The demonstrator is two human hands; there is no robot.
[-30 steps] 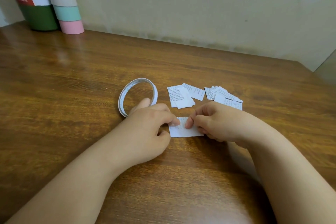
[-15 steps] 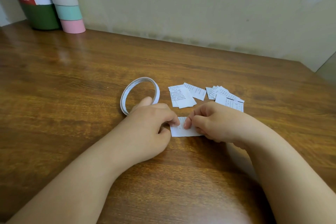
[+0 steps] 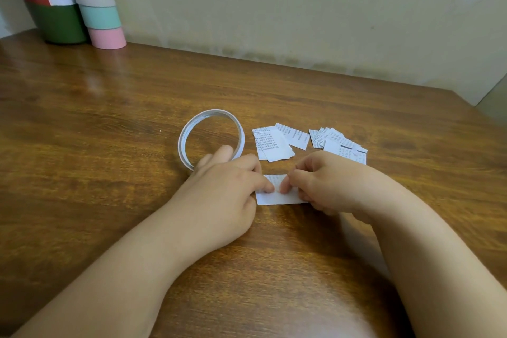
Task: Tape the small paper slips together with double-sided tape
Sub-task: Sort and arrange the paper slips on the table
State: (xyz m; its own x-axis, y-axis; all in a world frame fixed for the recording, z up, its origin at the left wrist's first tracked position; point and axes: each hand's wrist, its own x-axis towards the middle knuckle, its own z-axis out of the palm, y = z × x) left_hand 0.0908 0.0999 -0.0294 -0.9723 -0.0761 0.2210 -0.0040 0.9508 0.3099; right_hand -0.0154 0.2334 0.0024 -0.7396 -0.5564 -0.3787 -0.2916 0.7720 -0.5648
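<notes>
Paper slip (image 3: 277,195), small and white, lies flat mid-table on glossy wood-grain table (image 3: 109,123) against a plain beige wall. Left hand (image 3: 219,200) and right hand (image 3: 326,184) press curled fingertips onto it, hiding its ends. Thin tape ring (image 3: 211,140) lies behind the left hand; printed slips (image 3: 274,145) lie beyond, text illegible.

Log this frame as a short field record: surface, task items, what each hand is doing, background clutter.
surface: wooden table
slip in work: small paper slip flat on the table, between the hands
left hand: left hand pressing a fingertip on the slip's left part
right hand: right hand with curled fingers on the slip's right part
tape: tape roll, a thin ring lying just behind the left hand
spare slips: two loose piles and behind the hands
background: green canister and pastel striped tube at the wall
</notes>
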